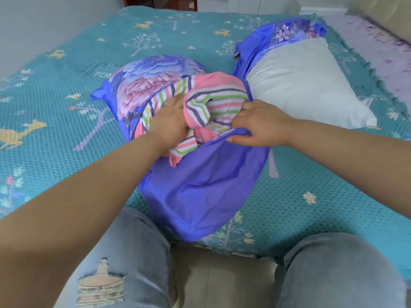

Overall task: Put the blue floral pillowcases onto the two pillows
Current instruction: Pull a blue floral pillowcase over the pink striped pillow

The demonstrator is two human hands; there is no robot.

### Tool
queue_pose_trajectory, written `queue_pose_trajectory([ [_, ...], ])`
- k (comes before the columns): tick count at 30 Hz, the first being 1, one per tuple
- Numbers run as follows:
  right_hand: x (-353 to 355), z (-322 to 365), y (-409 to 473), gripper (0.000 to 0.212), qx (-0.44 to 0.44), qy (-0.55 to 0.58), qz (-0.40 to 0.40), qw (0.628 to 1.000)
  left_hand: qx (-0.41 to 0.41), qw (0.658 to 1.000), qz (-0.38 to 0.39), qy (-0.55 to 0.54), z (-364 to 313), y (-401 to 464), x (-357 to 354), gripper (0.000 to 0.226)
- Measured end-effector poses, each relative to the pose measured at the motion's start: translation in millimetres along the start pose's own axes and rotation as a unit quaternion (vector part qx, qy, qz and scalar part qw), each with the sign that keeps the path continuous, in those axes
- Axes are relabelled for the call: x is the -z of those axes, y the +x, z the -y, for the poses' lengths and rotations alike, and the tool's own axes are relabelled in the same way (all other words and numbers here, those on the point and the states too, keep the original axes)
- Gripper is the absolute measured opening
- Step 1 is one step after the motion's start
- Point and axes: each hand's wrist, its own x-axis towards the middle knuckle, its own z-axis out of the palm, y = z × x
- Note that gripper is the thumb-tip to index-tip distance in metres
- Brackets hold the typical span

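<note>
Pushing hand: left hand (171, 121) presses the striped pillow (213, 101) into the pillowcase mouth, fingers hidden.
Right hand (258, 123): fingers pinch the blue floral pillowcase (200, 187) rim.
Pillowcase axis: from the bed (66, 90) near edge toward its far-left corner, mouth facing up.
Second pillow (304, 85): white, beside it, blue case bunched at its far end.

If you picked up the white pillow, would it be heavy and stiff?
Probably not. The white pillow looks puffy and rounded, so likely light for its size. Its corner sags flat on the bedspread, so it would probably bend and flop rather than stay stiff.
</note>
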Motion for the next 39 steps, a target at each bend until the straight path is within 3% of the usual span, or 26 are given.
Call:
queue_pose_trajectory([
  [3,13,9,-3,0.043,0.028,0.002,-0.033,0.999,0.064,0.997,0.041,0.002,-25,-4,-13,0.057],
  [5,15,16,-5,0.042,0.023,0.019,-0.033,0.999,0.051,0.995,0.077,0.039,-43,-5,-21,0.056],
  [7,16,18,-9,0.042,-0.013,0.036,-0.019,0.999,0.053,0.988,0.147,0.004,-50,1,-14,0.047],
  [8,14,17,-12,0.041,-0.034,0.04,-0.015,0.998,0.052,0.973,0.218,-0.054,-48,4,-6,0.044],
  [10,9,18,-22,0.041,-0.071,0.041,-0.012,0.997,0.042,0.908,0.341,-0.24,-41,8,14,0.058],
  [12,3,25,-30,0.042,-0.115,0.066,-0.005,0.991,0.051,0.85,0.322,-0.413,-36,9,34,0.08],
  [13,1,29,-33,0.044,-0.141,0.09,-0.011,0.986,0.045,0.843,0.274,-0.46,-40,7,42,0.084],
  [14,1,32,-33,0.047,-0.167,0.114,-0.018,0.979,0.022,0.864,0.195,-0.463,-49,3,48,0.08],
  [16,8,39,-27,0.054,-0.201,0.15,-0.017,0.968,-0.096,0.945,0.006,-0.313,-69,-5,48,0.052],
  [17,10,41,-24,0.056,-0.207,0.157,-0.014,0.966,-0.137,0.957,-0.036,-0.254,-76,-7,45,0.039],
  [20,14,48,-23,0.06,-0.205,0.154,-0.006,0.967,-0.121,0.964,0.026,-0.234,-79,-7,26,0.028],
  [23,21,55,-25,0.041,-0.183,0.14,-0.046,0.972,-0.051,0.974,0.052,-0.217,-73,-2,16,0.015],
  [24,25,58,-23,0.033,-0.172,0.125,-0.05,0.976,-0.022,0.979,0.081,-0.188,-72,-1,13,0.007],
  [26,31,66,-18,0.027,-0.153,0.113,-0.053,0.98,0.008,0.971,0.189,-0.147,-73,-1,5,0.018],
  [29,29,69,-14,0.033,-0.165,0.159,-0.034,0.973,0.055,0.922,0.339,-0.178,-81,-2,12,0.02],
  [31,28,62,-14,0.041,-0.179,0.152,-0.005,0.972,0.15,0.866,0.341,-0.333,-85,-5,28,0.022],
  [32,29,56,-15,0.046,-0.187,0.142,0.008,0.972,0.202,0.83,0.305,-0.42,-90,-6,37,0.027],
  [33,30,49,-16,0.05,-0.194,0.14,0.016,0.971,0.21,0.836,0.249,-0.442,-93,-7,41,0.033],
  [35,33,36,-19,0.053,-0.204,0.162,0.032,0.965,0.108,0.933,0.159,-0.305,-98,-12,39,0.036],
  [36,34,31,-19,0.052,-0.206,0.18,0.039,0.961,0.053,0.964,0.137,-0.223,-101,-18,36,0.033],
  [37,35,28,-19,0.047,-0.206,0.2,0.043,0.957,0.031,0.973,0.135,-0.185,-103,-23,35,0.032],
  [39,39,30,-17,0.032,-0.212,0.248,0.045,0.944,0.048,0.96,0.17,-0.217,-102,-25,34,0.045],
])
